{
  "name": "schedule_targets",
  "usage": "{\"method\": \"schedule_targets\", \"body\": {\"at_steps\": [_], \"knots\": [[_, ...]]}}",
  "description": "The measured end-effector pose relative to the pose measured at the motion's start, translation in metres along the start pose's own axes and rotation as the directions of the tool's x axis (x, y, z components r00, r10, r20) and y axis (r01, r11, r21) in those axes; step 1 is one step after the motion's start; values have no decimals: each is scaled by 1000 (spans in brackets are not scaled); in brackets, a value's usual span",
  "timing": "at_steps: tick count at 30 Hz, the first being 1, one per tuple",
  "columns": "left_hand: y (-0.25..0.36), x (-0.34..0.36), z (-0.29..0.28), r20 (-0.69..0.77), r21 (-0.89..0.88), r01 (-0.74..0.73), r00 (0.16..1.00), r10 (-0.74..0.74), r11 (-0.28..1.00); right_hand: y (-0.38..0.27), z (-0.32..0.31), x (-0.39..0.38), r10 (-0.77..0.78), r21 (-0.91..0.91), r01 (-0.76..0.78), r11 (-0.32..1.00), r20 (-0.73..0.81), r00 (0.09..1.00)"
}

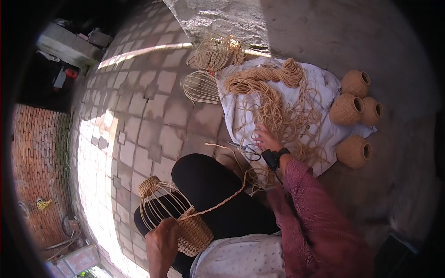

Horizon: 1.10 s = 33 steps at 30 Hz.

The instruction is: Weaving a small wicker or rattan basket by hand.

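My left hand [164, 238] is closed round a half-woven basket [194, 234] with bare upright ribs, resting against my dark-clad legs [199, 178]. A twisted tan cord [225, 199] runs from the basket across my thigh. My right hand [266, 139] reaches over the loose tangle of cord [282, 116] on a white cloth [236, 123], fingers apart, beside a pair of dark-handled scissors [250, 152]; I see nothing held in it. A thick hank of cord [289, 69] lies farther back on the cloth.
Several round woven pots [347, 109] stand at the cloth's right side. Bare rib frames [199, 85] lie at its back left, near a rough wall [218, 18]. Paving [148, 106] spans the left, bordered by a brick wall [39, 148] at the far left.
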<state>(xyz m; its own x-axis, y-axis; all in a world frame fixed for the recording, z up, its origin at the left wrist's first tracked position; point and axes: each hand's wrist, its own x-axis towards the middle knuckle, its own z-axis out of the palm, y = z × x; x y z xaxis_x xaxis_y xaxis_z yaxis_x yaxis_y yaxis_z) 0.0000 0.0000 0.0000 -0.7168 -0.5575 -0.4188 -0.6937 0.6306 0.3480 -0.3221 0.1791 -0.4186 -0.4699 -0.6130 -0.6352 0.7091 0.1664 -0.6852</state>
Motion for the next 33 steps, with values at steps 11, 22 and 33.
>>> {"method": "schedule_targets", "body": {"at_steps": [11, 22, 33], "knots": [[-12, -6, 22, -187, -236, 7, 981, -52, 972, -222, 58, -70, -522, -122, 529, 840, 83, 849], [-55, -33, 46, -277, -611, -76, 953, -123, 788, -387, 126, -296, -671, -473, 869, 145, 598, 437], [-5, -50, -18, -570, -421, -507, 793, 216, 752, -278, 236, -345, -394, -159, 820, 550, 816, 423]]}}
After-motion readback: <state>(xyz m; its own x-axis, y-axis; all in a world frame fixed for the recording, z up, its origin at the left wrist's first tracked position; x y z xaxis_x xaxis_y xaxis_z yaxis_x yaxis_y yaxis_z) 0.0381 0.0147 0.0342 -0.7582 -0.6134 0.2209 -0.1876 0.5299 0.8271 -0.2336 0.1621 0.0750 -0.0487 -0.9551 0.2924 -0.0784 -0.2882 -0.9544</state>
